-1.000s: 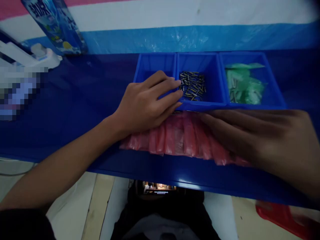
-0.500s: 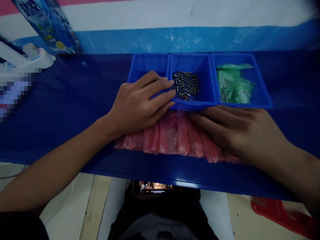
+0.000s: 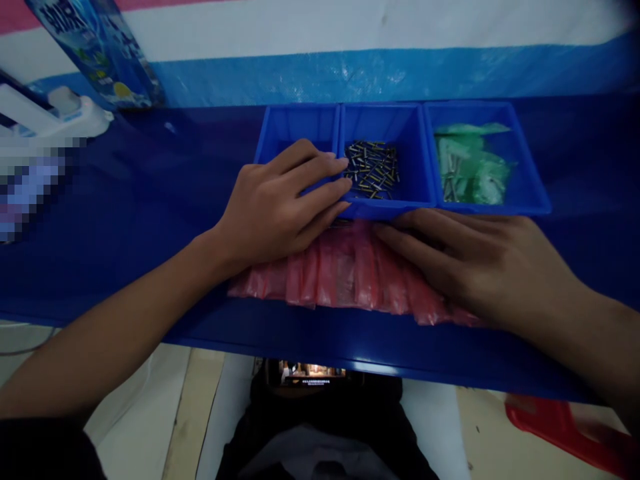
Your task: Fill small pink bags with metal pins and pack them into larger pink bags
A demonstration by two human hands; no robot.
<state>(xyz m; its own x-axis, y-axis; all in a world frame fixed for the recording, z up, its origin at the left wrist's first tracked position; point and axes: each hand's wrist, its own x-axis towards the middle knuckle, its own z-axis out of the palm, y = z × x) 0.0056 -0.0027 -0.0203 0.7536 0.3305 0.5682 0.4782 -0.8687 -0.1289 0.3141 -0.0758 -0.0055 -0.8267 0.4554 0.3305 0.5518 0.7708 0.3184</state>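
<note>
My left hand (image 3: 280, 203) reaches over the front of the left and middle blue bins, its fingers stretched out and slightly apart; its thumb is hidden. Small metal pins, perhaps rivets, lie in a pile (image 3: 373, 167) in the middle bin (image 3: 413, 153), just beyond those fingertips. A row of pink plastic bags (image 3: 345, 277) lies overlapped on the table below both hands. At the bags' upper edge, my right hand (image 3: 473, 260) has its fingers curled together on a bag, with the tips partly hidden. Thin metal pieces show at the bags' top edge between the hands.
Green plastic bags (image 3: 477, 170) lie in the right bin (image 3: 527, 167). A blue printed pack (image 3: 103, 57) and a white power strip (image 3: 80, 120) are at the far left. A lit phone (image 3: 313, 373) is below the table edge; a red stool (image 3: 560, 427) stands lower right.
My right fingertips have shifted slightly left along the bags' upper edge. My left hand and the bags look nearly the same; the right bin sits a little further right in view.
</note>
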